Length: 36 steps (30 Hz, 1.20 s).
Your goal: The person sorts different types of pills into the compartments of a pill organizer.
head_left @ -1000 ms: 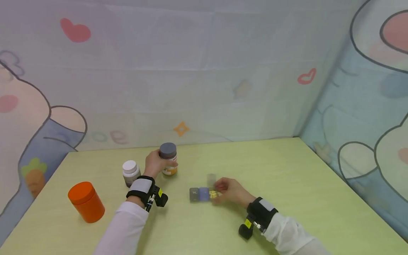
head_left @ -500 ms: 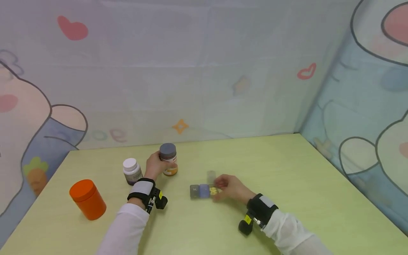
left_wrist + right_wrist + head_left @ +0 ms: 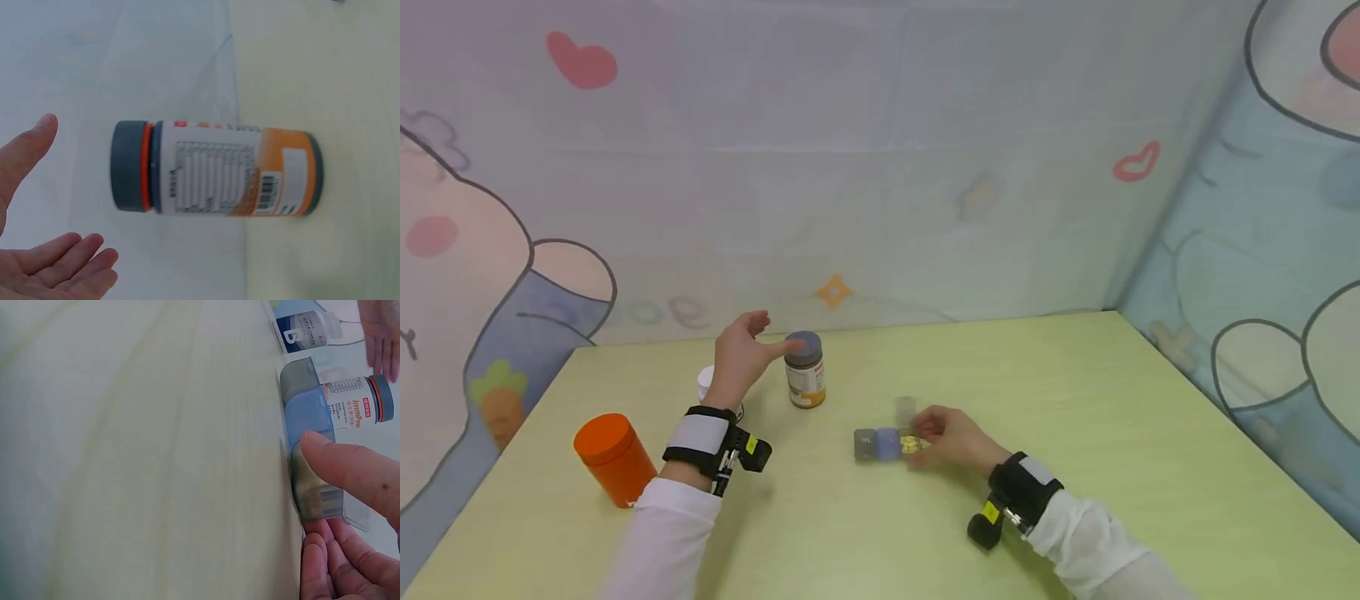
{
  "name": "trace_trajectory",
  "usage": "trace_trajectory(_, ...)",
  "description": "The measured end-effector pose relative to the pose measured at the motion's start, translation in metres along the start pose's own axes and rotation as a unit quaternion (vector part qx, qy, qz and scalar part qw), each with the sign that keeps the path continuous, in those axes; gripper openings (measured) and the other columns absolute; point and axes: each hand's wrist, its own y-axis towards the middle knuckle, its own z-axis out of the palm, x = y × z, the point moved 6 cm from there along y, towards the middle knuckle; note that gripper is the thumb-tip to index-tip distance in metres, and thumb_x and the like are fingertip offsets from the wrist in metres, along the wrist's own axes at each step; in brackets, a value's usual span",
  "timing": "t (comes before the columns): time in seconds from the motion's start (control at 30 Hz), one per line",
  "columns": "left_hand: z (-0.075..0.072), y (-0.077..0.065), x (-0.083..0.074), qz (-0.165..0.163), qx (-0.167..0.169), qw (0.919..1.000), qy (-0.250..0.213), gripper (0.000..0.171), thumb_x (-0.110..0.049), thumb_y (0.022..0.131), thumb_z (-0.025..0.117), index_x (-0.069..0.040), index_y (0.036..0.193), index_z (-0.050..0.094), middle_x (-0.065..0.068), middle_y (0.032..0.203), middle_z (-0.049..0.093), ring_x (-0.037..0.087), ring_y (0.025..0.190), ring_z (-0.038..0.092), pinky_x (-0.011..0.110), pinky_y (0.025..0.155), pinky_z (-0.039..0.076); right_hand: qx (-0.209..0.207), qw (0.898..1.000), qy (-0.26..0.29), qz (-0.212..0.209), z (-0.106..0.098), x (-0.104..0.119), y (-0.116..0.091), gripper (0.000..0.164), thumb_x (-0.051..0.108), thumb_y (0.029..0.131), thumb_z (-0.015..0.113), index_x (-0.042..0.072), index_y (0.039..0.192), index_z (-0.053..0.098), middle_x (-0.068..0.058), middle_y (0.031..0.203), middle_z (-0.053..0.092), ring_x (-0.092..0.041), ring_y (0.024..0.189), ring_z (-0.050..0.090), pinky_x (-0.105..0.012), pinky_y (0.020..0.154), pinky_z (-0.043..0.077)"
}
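Observation:
My left hand [image 3: 741, 362] is spread above the table beside a supplement bottle [image 3: 806, 379] with a grey cap and a white-and-orange label. In the left wrist view, thumb and fingers stand apart from the upright bottle and hold nothing. My right hand [image 3: 953, 439] grips the right end of a small pill organizer [image 3: 887, 445], thumb on the near side and fingers at the end. Its grey and blue compartments have their lids down. The end compartment's clear lid [image 3: 906, 409] is raised, and yellow pills [image 3: 909, 444] lie inside.
An orange jar [image 3: 616, 460] stands at the left of the pale table. Behind my left hand is a white-capped bottle [image 3: 704, 379], partly hidden; the right wrist view shows its blue label. A cartoon-printed cloth hangs along the back and right side.
My left hand has let go of the supplement bottle and drawn back up and to the left, its fingers opening. The bottle stays standing. My right hand keeps its grip on the pill organizer.

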Motion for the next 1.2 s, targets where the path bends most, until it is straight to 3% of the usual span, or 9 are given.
trace_trajectory(0.1,-0.019,-0.006,-0.003,0.010,-0.041,0.9990,0.016,0.078,-0.032,0.073,0.075,0.000,0.134,0.038,0.019,0.133,0.045,0.031,0.123,0.039,0.043,0.097,0.036,0.004,1.000,0.001,-0.003,0.004,0.001,0.000,0.053,0.007,0.060,0.082,-0.001,0.106,0.058,-0.008,0.102,0.060,-0.020,0.095,0.055,-0.036,0.087,0.044)
trace_trajectory(0.3,-0.041,-0.020,0.013,-0.026,-0.119,0.9921,0.029,0.089,-0.032,0.071,0.077,0.003,0.138,0.029,0.021,0.139,0.035,0.035,0.127,0.032,0.046,0.101,0.031,0.008,1.000,0.005,-0.002,0.009,0.004,0.002,0.053,0.008,0.061,0.082,-0.001,0.106,0.057,-0.008,0.103,0.059,-0.020,0.096,0.054,-0.035,0.088,0.044)
trace_trajectory(0.57,-0.046,-0.025,0.047,-0.093,-0.128,0.9869,0.031,0.099,-0.033,0.070,0.077,0.006,0.140,0.018,0.026,0.142,0.025,0.039,0.129,0.026,0.048,0.104,0.025,0.004,1.000,0.008,0.000,0.011,0.006,0.006,0.053,0.007,0.061,0.082,-0.002,0.106,0.057,-0.009,0.103,0.059,-0.020,0.096,0.054,-0.035,0.088,0.044)
trace_trajectory(0.67,-0.047,-0.028,0.054,-0.090,-0.144,0.9848,0.038,0.099,-0.033,0.070,0.077,0.006,0.140,0.019,0.027,0.141,0.025,0.039,0.128,0.027,0.048,0.104,0.025,0.004,1.000,0.012,-0.008,0.011,0.006,0.006,0.054,0.006,0.061,0.082,-0.003,0.108,0.056,-0.010,0.103,0.058,-0.021,0.096,0.053,-0.035,0.087,0.044)
trace_trajectory(0.77,-0.046,-0.036,0.047,-0.048,-0.185,0.9813,0.026,0.095,-0.031,0.069,0.079,0.005,0.137,0.025,0.026,0.138,0.029,0.037,0.126,0.030,0.047,0.104,0.026,0.010,1.000,0.019,-0.018,0.011,0.007,0.006,0.057,0.005,0.062,0.081,-0.004,0.111,0.054,-0.013,0.105,0.058,-0.022,0.096,0.053,-0.034,0.086,0.044)
trace_trajectory(0.87,-0.037,-0.043,0.027,0.030,-0.212,0.9768,-0.001,0.085,-0.024,0.068,0.080,0.005,0.132,0.033,0.023,0.132,0.036,0.034,0.123,0.034,0.045,0.102,0.028,0.014,0.999,0.018,-0.030,0.010,0.008,0.006,0.058,0.004,0.063,0.080,-0.005,0.113,0.052,-0.015,0.106,0.057,-0.023,0.096,0.053,-0.033,0.084,0.044)
trace_trajectory(0.93,-0.026,-0.047,0.011,0.088,-0.206,0.9746,-0.014,0.079,-0.020,0.067,0.080,0.005,0.129,0.037,0.022,0.128,0.040,0.032,0.120,0.037,0.042,0.101,0.030,0.015,0.999,0.020,-0.032,0.009,0.009,0.005,0.058,0.004,0.063,0.079,-0.005,0.114,0.052,-0.016,0.106,0.057,-0.024,0.096,0.052,-0.033,0.084,0.044)
trace_trajectory(1.1,0.011,-0.052,-0.025,0.202,-0.116,0.9720,-0.030,0.077,-0.017,0.064,0.083,0.002,0.127,0.043,0.017,0.125,0.047,0.031,0.116,0.044,0.040,0.098,0.035,0.022,0.999,0.022,-0.031,0.008,0.007,0.003,0.059,0.004,0.065,0.079,-0.006,0.115,0.051,-0.016,0.109,0.057,-0.024,0.098,0.052,-0.036,0.086,0.044)
trace_trajectory(1.2,0.040,-0.051,-0.037,0.213,-0.024,0.9764,-0.027,0.080,-0.021,0.062,0.083,-0.002,0.129,0.044,0.013,0.127,0.049,0.029,0.117,0.045,0.041,0.097,0.037,0.017,0.999,0.020,-0.023,0.007,0.004,0.005,0.058,0.005,0.065,0.079,-0.004,0.115,0.052,-0.014,0.108,0.058,-0.023,0.097,0.053,-0.035,0.086,0.044)
